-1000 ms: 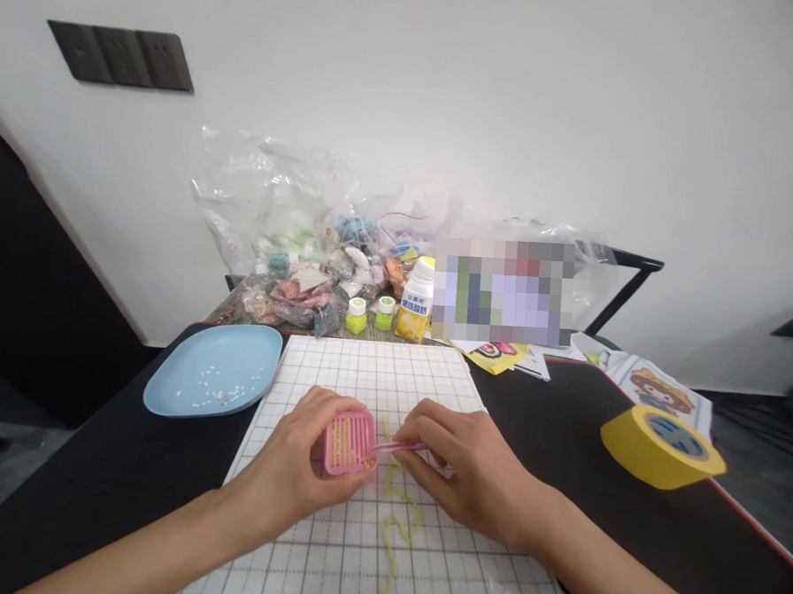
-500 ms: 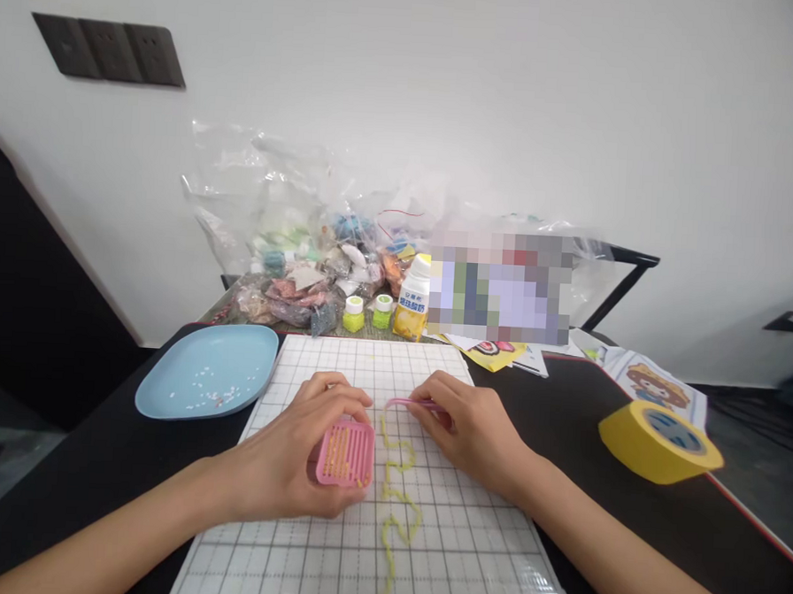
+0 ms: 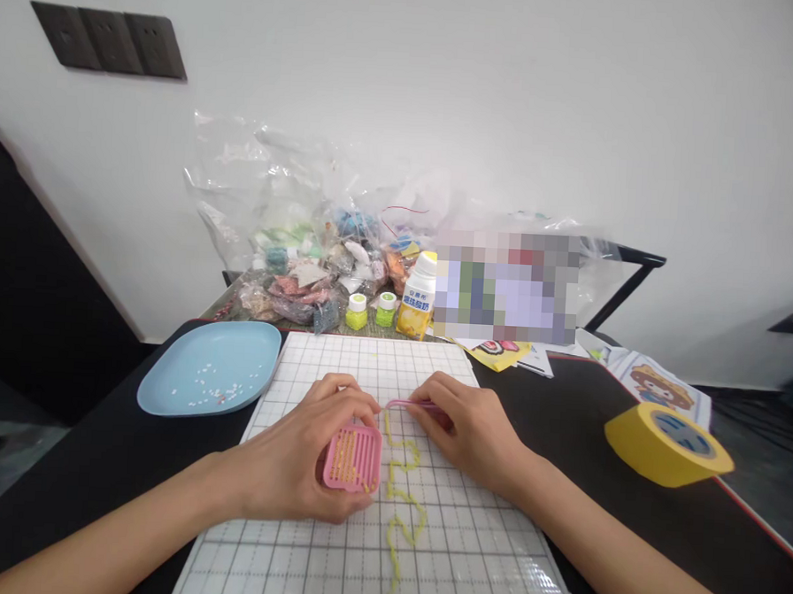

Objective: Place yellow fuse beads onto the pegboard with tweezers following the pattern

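Observation:
My left hand (image 3: 295,451) is wrapped round a small pink grooved tray (image 3: 370,455), whose left grooves hold rows of small yellow beads. A few loose beads lie at its lower right corner. Between the fingers of my right hand (image 3: 466,429) is a slim pink tool (image 3: 404,403) with a bent tip, probably tweezers. Its tip is close to my left fingertips, just above the end of a wavy yellow-green strand (image 3: 418,511). That strand runs down the white gridded mat (image 3: 303,558) toward the near edge, between my hands.
A blue plate (image 3: 174,356) with scattered white bits sits left of the mat. Behind it stand two green jars (image 3: 357,314), a yogurt bottle (image 3: 416,302) and bagged materials (image 3: 297,287). A yellow tape roll (image 3: 641,447) and printed papers (image 3: 658,382) lie at right.
The view has shifted slightly. My left hand and the pink tray have come a little nearer the tool's tip, and the tray looks slightly more tilted. The right hand keeps its grip.

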`<action>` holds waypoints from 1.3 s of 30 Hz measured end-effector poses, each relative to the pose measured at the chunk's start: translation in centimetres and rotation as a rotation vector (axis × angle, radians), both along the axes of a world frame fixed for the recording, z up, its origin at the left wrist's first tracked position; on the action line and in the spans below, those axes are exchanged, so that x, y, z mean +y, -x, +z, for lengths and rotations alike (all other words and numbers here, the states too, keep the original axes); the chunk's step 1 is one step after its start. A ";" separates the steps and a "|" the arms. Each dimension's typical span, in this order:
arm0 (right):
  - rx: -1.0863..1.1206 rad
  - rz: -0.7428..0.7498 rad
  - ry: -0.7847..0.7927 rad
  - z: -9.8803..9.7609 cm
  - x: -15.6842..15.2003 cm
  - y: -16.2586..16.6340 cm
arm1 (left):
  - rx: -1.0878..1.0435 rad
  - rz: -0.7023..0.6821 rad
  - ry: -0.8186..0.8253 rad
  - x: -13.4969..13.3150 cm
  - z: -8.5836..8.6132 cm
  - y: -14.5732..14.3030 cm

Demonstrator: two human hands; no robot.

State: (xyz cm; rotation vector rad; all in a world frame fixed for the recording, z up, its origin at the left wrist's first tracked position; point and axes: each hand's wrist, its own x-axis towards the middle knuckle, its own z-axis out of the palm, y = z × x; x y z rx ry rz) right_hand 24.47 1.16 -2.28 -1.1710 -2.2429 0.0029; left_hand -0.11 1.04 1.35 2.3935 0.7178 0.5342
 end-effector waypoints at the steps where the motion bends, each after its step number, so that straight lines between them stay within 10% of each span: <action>1: -0.003 -0.001 0.001 0.0 0.0 0.0 | -0.003 -0.002 0.001 0.0 0.0 0.0; 39: 0.034 -0.008 -0.055 0.2 -0.5 0.0 | -0.027 0.012 -0.013 0.0 -0.6 -0.3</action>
